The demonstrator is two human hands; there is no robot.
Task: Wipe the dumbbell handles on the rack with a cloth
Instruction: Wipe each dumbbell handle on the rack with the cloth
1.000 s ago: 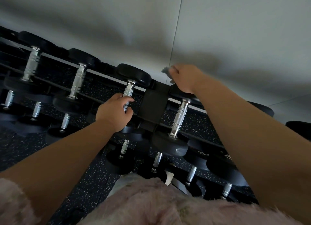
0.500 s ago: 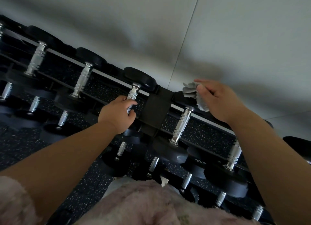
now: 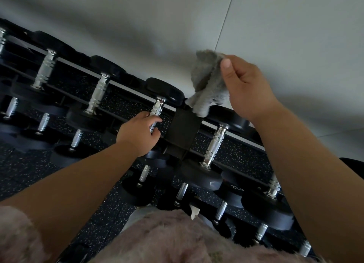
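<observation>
Nearest, a black dumbbell head (image 3: 234, 188) on the lower tier reads something like 22.5, nothing else legible. Up the rack (image 3: 183, 129), the person's left hand (image 3: 140, 133) has fingers wrapped round a chrome dumbbell handle (image 3: 157, 111). Farthest, the right hand (image 3: 246, 85) pinches the grey cloth (image 3: 208, 85) in mid-air, right of that handle. Pinch looks light, so it could easily drop behind the rack.
</observation>
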